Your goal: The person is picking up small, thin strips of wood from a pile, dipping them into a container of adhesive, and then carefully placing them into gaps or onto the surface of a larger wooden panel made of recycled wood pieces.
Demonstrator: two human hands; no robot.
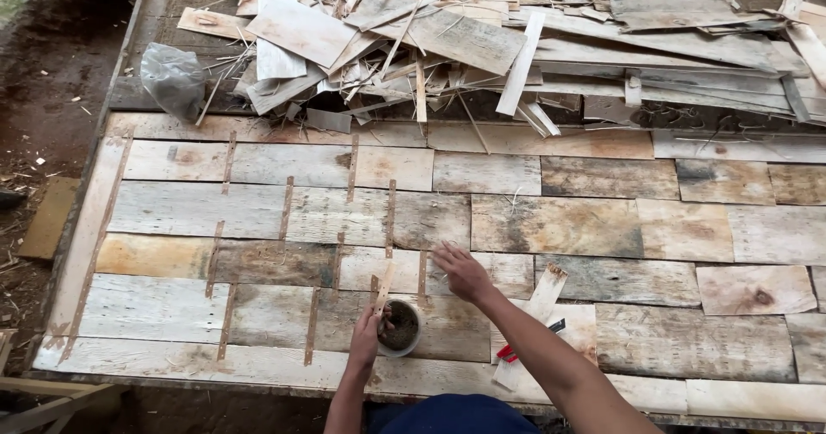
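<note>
My left hand (pixel 365 335) holds a thin wooden strip (pixel 384 285) with its lower end at a small round pot (pixel 401 328) of dark stuff, standing near the front edge of a panel of weathered boards (pixel 551 223). My right hand (pixel 462 272) lies flat, fingers spread, on the boards just right of the pot. Several narrow strips (pixel 285 213) run upright over the board joints on the left half. A loose pale slat (pixel 540 301) and a red-handled tool (pixel 514 352) lie under my right forearm.
A heap of scrap planks and splinters (pixel 516 47) fills the back. A crumpled clear plastic bag (pixel 173 77) sits at the back left. Bare dark soil (pixel 47 81) lies to the left of the panel, with a flat board (pixel 49 217) on it.
</note>
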